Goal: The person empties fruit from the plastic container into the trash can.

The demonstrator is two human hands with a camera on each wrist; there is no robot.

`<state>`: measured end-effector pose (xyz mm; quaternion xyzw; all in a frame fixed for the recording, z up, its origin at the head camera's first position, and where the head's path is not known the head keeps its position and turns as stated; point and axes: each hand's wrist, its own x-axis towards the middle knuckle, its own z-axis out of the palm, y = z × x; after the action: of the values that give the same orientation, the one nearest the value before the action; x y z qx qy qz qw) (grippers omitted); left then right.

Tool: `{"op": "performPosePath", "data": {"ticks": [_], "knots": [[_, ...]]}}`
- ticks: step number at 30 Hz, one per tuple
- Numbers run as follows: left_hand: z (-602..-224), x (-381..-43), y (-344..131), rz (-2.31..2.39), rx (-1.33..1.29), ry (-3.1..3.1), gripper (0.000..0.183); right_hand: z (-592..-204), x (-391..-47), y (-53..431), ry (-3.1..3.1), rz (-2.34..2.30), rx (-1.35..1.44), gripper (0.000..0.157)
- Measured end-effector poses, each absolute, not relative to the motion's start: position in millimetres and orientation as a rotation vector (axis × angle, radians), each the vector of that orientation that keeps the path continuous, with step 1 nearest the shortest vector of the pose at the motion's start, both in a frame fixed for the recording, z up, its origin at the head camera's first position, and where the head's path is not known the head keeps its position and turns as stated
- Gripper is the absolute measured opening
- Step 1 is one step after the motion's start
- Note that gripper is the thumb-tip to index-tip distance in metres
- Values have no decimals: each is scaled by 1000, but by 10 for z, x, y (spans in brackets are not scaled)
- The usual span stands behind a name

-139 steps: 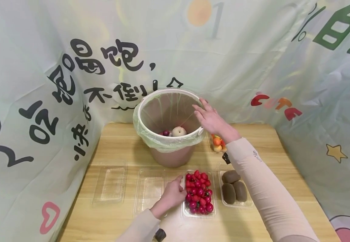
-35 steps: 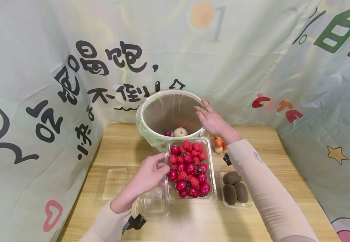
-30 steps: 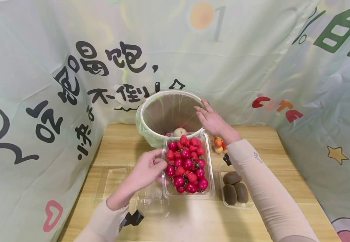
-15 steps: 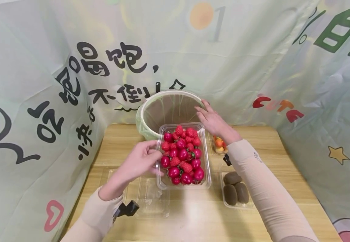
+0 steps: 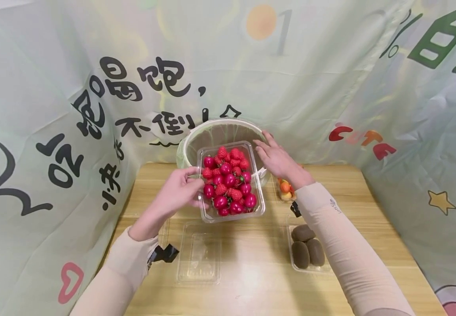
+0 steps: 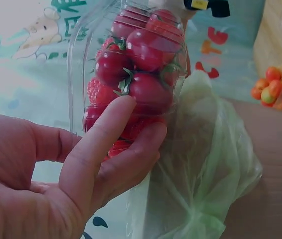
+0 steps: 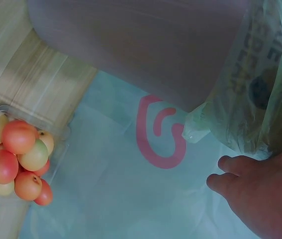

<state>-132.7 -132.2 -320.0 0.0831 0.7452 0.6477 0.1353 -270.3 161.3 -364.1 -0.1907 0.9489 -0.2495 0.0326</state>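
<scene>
My left hand [image 5: 178,188] grips the left edge of a clear plastic box [image 5: 232,218] filled with raspberries [image 5: 234,194] and glossy dark-red cherry tomatoes [image 5: 220,202]. Seen from the left wrist, its fingers [image 6: 88,154] spread beneath the box, under the fruit. The box hangs raised over the front rim of a pinkish bin [image 5: 196,131] lined with a thin green bag [image 6: 205,149], and it covers much of the opening. My right hand [image 5: 277,158] rests on the bin's right rim with fingers extended. The bin's contents are hidden behind the box.
A clear tray of several brown kiwis [image 5: 307,246] stands on the right of the wooden table [image 5: 251,281]. Behind my right forearm sits a box of small orange-red fruits [image 7: 19,159]. An empty clear tray [image 5: 199,256] lies at front left, and another is partly behind my left arm.
My left hand has lifted the box of red fruit off the table and carried it up, forward and slightly left to the bin. My right hand has stayed on the rim.
</scene>
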Motion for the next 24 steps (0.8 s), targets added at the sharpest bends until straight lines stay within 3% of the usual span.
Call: {"op": "performPosePath", "data": {"ticks": [24], "knots": [[-3023,-1991,-1515,1929,114,2256,45,-3639,-2702,1604,2926,-765,-585,60]]}}
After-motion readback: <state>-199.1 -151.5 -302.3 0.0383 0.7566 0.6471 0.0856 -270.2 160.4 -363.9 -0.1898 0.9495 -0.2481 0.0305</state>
